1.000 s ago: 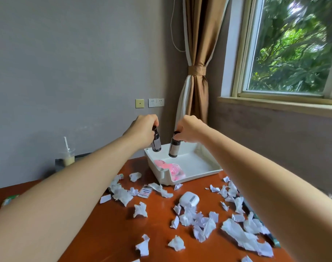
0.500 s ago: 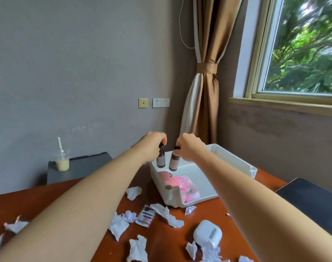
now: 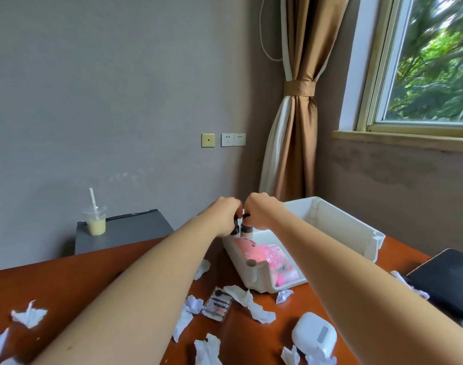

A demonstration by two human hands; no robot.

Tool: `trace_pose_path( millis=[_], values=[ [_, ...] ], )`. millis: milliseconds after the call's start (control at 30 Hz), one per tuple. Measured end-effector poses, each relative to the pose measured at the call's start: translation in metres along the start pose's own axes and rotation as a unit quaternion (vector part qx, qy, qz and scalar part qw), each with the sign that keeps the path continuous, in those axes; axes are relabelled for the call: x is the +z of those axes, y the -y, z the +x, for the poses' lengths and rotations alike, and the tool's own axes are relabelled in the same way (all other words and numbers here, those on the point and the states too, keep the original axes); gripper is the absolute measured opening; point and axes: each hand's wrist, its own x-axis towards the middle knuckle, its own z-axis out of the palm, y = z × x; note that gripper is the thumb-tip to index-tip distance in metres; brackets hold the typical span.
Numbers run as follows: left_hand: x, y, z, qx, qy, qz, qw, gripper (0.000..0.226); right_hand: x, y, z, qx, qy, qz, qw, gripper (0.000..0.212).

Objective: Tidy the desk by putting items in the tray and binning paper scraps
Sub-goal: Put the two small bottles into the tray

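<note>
There were two small bottles (image 3: pixel 235 229), one white tray (image 3: pixel 343 222) and one pink packet (image 3: pixel 275 262). Roughly a dozen paper scraps (image 3: pixel 238 293) showed, plus one white case (image 3: pixel 313 335), one sewing kit (image 3: pixel 218 305) and one cup (image 3: pixel 94 219).

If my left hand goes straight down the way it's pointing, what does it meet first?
Probably the floor of the white plastic tray: your left hand grips a small dark bottle just inside its left edge, behind the pink packet. Depth is unclear; the bottle may already touch.
</note>
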Motion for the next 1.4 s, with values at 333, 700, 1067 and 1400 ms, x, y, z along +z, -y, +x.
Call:
trace_pose_path(
  millis=[333,700,1067,1400],
  values=[
    [-0.009,0.005,-0.022,0.026,-0.005,-0.008,1.0,0.034,-0.027,0.004,-0.022,-0.006,0.024,-0.006,1.0,0.035],
    [-0.057,-0.038,-0.092,0.088,-0.01,-0.006,0.996,0.033,-0.096,-0.003,-0.108,0.017,0.063,-0.043,0.997,0.028],
    [-0.054,-0.087,-0.181,0.12,0.028,-0.015,0.992,0.036,-0.12,-0.037,-0.223,0.052,0.089,-0.046,0.994,0.033],
    [-0.013,-0.121,-0.217,0.125,0.074,-0.017,0.989,0.034,-0.097,-0.095,-0.281,0.088,0.108,-0.05,0.989,0.033]
  ],
)
